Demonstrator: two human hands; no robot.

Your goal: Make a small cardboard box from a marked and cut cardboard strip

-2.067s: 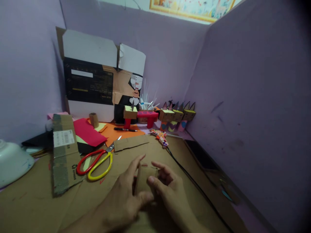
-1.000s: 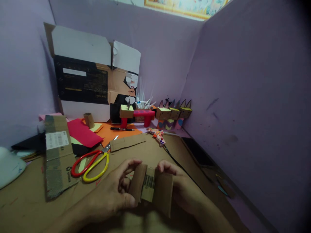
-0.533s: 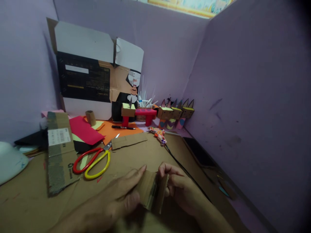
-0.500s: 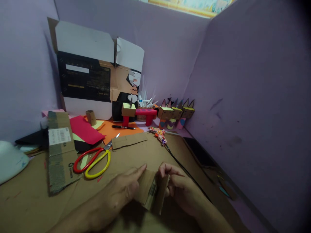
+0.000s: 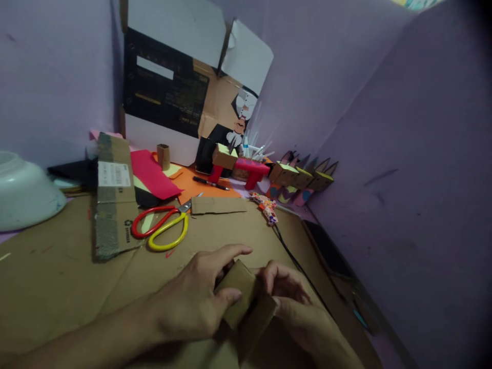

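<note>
A small folded piece of cardboard [image 5: 239, 287] is between my two hands, low in the middle of the head view. My left hand [image 5: 205, 287] grips its left panel, thumb on the near face and index finger stretched past the top edge. On the other side, my right hand [image 5: 294, 302] pinches the right-hand flap between thumb and fingers. The panels stand at an angle to each other, with a dark gap between them. The underside of the piece is in shadow. Beyond my left hand lie scissors [image 5: 169, 240] with one red and one yellow handle.
A cut cardboard strip [image 5: 219, 205] lies past the scissors. Farther left are a taped cardboard piece [image 5: 115, 215] and a white bowl [image 5: 26, 197]. A glue gun with patterned covering [image 5: 265, 207] trails a black cord. Cardboard animal figures [image 5: 303, 179] stand along the back wall.
The view has tilted and shifted, so the background sits differently. My left hand has moved its thumb onto the near face of the left cardboard panel, and the folded piece has turned.
</note>
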